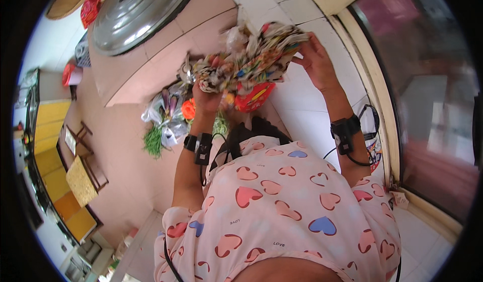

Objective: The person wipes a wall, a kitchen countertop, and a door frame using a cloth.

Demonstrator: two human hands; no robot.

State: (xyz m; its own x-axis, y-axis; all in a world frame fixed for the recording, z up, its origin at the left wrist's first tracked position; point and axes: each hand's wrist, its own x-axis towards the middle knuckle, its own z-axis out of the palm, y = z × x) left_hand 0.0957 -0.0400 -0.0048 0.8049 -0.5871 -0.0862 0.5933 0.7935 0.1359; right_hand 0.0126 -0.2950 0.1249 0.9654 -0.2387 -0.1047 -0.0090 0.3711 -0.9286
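Observation:
A crumpled, multicoloured patterned cloth (260, 59) is stretched between my two hands, blurred by motion. My left hand (207, 97) grips its lower left end. At its upper right end my right hand (317, 61) pinches the edge, fingers partly spread. Beneath the cloth lie a red printed bag (254, 98), a clear plastic bag (237, 38) and an orange-red object (188, 109). Beside my left forearm are purple eggplants (173, 105) in plastic bags and a bunch of green leafy stalks (153, 141). A shiny metal thing near my left hand is too blurred to name.
A large metal lid (141, 12) covers part of the tiled stove ledge (169, 44) at upper left. To the right stands a framed glass door (426, 104). Wooden stools (82, 180) and yellow cabinets (51, 146) are at far left, with a red-and-pink bucket (72, 75) nearby.

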